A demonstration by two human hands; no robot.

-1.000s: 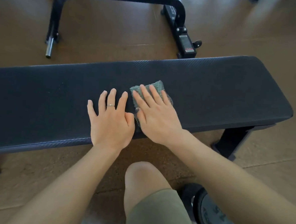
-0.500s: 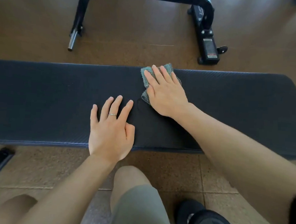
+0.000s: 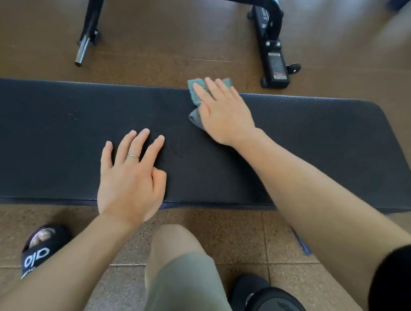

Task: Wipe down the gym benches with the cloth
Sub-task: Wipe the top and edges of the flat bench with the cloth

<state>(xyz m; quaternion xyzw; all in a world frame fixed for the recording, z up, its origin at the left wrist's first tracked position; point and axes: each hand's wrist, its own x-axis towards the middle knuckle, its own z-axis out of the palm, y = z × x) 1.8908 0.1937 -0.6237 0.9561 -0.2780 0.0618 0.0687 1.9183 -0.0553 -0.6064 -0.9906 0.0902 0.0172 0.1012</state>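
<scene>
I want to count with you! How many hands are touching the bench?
2. The left hand lies flat on the bench near its front edge; the right hand presses the cloth at the far edge.

soft, even daylight, faint shadows; corners smeared and bowed (wide-angle lens), centre fairly sharp.

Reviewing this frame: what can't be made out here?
- Teal mesh cloth: mostly hidden under the right hand, head view.
- Long black padded bench: left end cut off by the frame edge.
- White label on the black metal frame: print too small to read.
</scene>
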